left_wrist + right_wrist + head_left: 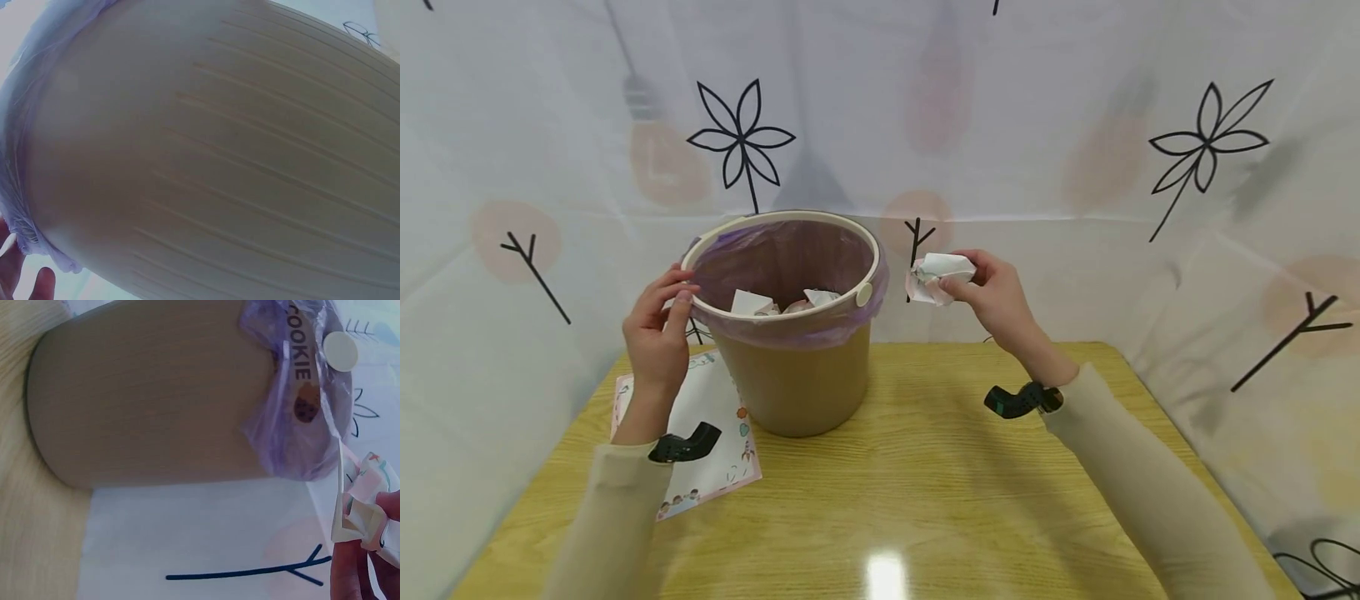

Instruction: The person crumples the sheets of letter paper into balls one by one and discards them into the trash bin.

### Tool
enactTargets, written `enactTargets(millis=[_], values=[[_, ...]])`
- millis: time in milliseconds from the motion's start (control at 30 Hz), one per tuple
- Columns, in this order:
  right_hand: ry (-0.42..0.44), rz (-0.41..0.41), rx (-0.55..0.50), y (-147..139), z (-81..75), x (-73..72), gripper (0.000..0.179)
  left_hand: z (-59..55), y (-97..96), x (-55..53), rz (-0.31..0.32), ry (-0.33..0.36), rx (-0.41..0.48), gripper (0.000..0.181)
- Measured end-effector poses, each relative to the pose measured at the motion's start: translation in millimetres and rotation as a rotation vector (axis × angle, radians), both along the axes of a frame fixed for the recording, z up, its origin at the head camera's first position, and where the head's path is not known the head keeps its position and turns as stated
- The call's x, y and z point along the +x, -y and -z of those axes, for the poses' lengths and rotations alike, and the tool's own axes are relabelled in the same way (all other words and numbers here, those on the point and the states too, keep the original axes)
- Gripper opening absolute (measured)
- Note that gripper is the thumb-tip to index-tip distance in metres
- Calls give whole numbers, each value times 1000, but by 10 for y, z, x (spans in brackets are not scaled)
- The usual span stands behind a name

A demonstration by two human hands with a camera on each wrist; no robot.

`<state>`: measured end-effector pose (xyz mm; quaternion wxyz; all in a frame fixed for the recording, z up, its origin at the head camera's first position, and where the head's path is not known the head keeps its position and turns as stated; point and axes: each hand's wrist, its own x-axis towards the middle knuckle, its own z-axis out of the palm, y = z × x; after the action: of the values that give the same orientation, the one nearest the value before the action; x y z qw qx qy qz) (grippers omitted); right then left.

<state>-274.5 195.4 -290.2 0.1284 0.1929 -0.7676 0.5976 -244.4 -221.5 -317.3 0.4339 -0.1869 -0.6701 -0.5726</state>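
Note:
A brown trash can (pixel 797 383) with a cream rim stands on the table, lined with a purple bag (pixel 775 335) folded over the rim. Crumpled pieces of paper (pixel 752 303) lie inside it. My left hand (pixel 657 337) grips the can's rim at its left side, fingers over the edge and thumb below; only its fingertips show in the left wrist view. To the right of the can, above the table, my right hand (pixel 1000 300) pinches a crumpled sheet of paper (pixel 942 271). The paper's coloured print shows in the right wrist view.
A white sheet with a pink printed border (pixel 707 433) lies flat on the wooden table (pixel 910 483), partly behind the can and under the left forearm. A patterned cloth backdrop (pixel 1015 108) hangs behind the table and along its sides.

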Motion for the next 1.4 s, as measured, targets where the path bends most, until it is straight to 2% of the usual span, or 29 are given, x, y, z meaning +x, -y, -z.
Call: enactTargets(millis=[67,300,600,833,1000,1233,1400], values=[[-6,-5,9,11,-74,-5,41,20,-4,-15,3,4,3,21],[-7,-33,38,73,-343,-54,42,-150,-176,196,5,0,23,21],[-6,-95,45,213,-682,-154,36,-122,-221,167,58,-36,105,20],[-35,-189,146,322,-877,-260,31,-105,-218,153,31,-43,99,21],[-10,-241,217,394,-983,-353,32,-100,-225,151,29,-45,110,21],[60,-353,234,524,-1065,-473,28,-93,-238,146,35,-59,134,20],[102,-383,306,624,-1116,-525,29,-85,-242,146,27,-54,134,20]])
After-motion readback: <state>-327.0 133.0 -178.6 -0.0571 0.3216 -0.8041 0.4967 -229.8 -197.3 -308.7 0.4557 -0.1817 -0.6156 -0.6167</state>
